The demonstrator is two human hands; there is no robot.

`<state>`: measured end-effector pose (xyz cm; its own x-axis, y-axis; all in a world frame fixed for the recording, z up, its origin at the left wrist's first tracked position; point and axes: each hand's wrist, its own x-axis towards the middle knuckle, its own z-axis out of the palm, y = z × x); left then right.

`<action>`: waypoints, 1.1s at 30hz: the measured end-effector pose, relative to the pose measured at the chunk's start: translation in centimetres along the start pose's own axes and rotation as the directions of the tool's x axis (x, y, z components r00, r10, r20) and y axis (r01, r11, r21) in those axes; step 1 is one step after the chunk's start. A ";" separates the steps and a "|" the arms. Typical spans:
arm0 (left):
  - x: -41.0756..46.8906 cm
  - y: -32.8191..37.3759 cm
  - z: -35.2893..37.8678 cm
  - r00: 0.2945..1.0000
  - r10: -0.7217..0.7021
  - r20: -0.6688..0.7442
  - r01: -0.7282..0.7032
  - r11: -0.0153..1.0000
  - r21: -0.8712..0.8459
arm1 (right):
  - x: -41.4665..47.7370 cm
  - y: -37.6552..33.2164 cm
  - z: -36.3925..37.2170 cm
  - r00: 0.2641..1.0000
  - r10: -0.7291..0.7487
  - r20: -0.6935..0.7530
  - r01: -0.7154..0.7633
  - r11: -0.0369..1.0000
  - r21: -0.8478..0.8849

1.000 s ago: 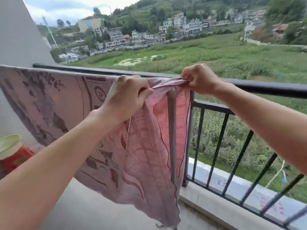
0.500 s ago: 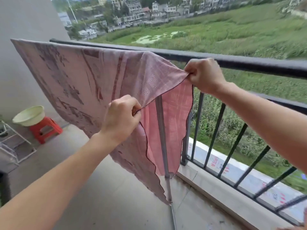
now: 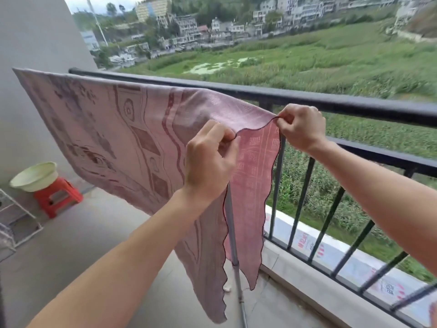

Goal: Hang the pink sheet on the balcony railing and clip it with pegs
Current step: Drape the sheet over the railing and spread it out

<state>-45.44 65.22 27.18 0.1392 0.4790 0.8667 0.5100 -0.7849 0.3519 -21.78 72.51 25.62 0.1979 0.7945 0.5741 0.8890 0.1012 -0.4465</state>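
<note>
Fingers (image 3: 227, 136) of the left hand (image 3: 208, 159) and right hand (image 3: 301, 126) pinched the scalloped edge of the pink sheet (image 3: 123, 138), forearms extended, just inside the balcony railing (image 3: 354, 106); its corner hung floorward.

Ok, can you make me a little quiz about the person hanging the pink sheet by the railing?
1. True or false: a peg is already clipped on the pink sheet.
2. What sits on the red stool? A) a pale green basin B) a blue bucket C) a shoe
3. Fill the gap: the left hand and the right hand both pinch the sheet's wavy ____.
Key: 1 false; 2 A; 3 edge.
</note>
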 end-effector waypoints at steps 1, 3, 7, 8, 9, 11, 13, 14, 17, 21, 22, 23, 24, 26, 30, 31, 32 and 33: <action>0.8 -0.1 0.0 1.000 0.000 -0.027 -0.001 1.000 -0.012 | 0.3 -0.1 0.3 0.999 0.032 -0.033 -0.032 0.999 -0.002; 1.9 -1.3 -0.3 1.000 0.002 -0.004 -0.002 1.000 -0.015 | 0.6 -0.8 1.5 0.996 0.083 -0.025 -0.084 0.996 -0.022; 0.2 -6.0 0.1 0.896 -0.111 0.430 0.104 0.994 0.040 | 0.9 -1.7 4.1 0.933 0.136 0.334 -0.110 0.989 -0.096; -0.8 -7.3 0.0 0.842 -0.174 0.511 0.161 0.985 0.070 | 0.8 -1.9 4.3 0.924 0.135 0.358 -0.108 0.990 -0.094; -1.5 -8.9 -0.6 0.803 -0.224 0.552 0.208 0.974 0.093 | 1.2 -2.6 4.6 0.934 0.126 0.334 -0.106 0.991 -0.077; -2.3 -11.6 -2.2 0.767 -0.300 0.567 0.270 0.953 0.138 | 2.1 -4.7 4.5 0.972 0.069 0.223 -0.064 0.997 -0.031; -2.4 -14.2 -4.2 0.755 -0.360 0.548 0.302 0.933 0.198 | 3.1 -7.8 4.1 0.994 -0.024 0.106 0.020 0.999 0.036; -2.4 -15.3 -5.2 0.756 -0.387 0.528 0.317 0.922 0.223 | 3.6 -9.6 3.9 0.995 -0.072 0.067 0.066 0.994 0.084; -2.8 -18.2 -7.8 0.757 -0.453 0.471 0.362 0.891 0.276 | 4.5 -15.3 4.2 0.978 -0.190 0.086 0.166 0.960 0.224; -2.5 -22.1 -11.5 0.732 -0.506 0.456 0.388 0.860 0.331 | 5.9 -20.1 5.9 0.958 -0.234 0.165 0.202 0.961 0.189; -2.2 -22.9 -12.4 0.734 -0.510 0.448 0.384 0.856 0.346 | 6.3 -20.5 5.8 0.963 -0.220 0.153 0.185 0.959 0.215; -1.9 -23.8 -13.3 0.738 -0.509 0.442 0.377 0.855 0.356 | 6.6 -20.8 5.6 0.970 -0.199 0.140 0.161 0.956 0.245; -1.5 -24.7 -14.1 0.742 -0.506 0.439 0.367 0.856 0.366 | 7.0 -21.4 5.2 0.974 -0.177 0.142 0.136 0.955 0.264; -0.8 -26.0 -15.2 0.735 -0.503 0.454 0.335 0.852 0.402 | 7.7 -22.6 4.2 0.971 -0.174 0.166 0.134 0.964 0.228; 0.3 -29.3 -18.4 0.670 -0.538 0.511 0.256 0.814 0.522 | 8.0 -28.9 4.6 0.956 -0.273 0.104 0.254 0.953 0.166; 0.3 -30.5 -19.5 0.652 -0.554 0.517 0.242 0.799 0.551 | 7.9 -30.9 5.4 0.947 -0.306 0.103 0.286 0.942 0.173; 0.3 -31.7 -20.8 0.638 -0.572 0.516 0.231 0.781 0.580 | 7.5 -33.0 6.6 0.933 -0.337 0.129 0.313 0.933 0.178; 0.2 -33.1 -22.4 0.623 -0.594 0.510 0.224 0.759 0.611 | 7.1 -35.2 8.2 0.915 -0.366 0.170 0.336 0.924 0.182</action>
<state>-81.29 82.50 23.59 0.2165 0.9646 0.1503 0.9369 -0.2486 0.2458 -55.00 79.52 39.83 -0.2144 0.7917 0.5721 0.8127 0.4695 -0.3451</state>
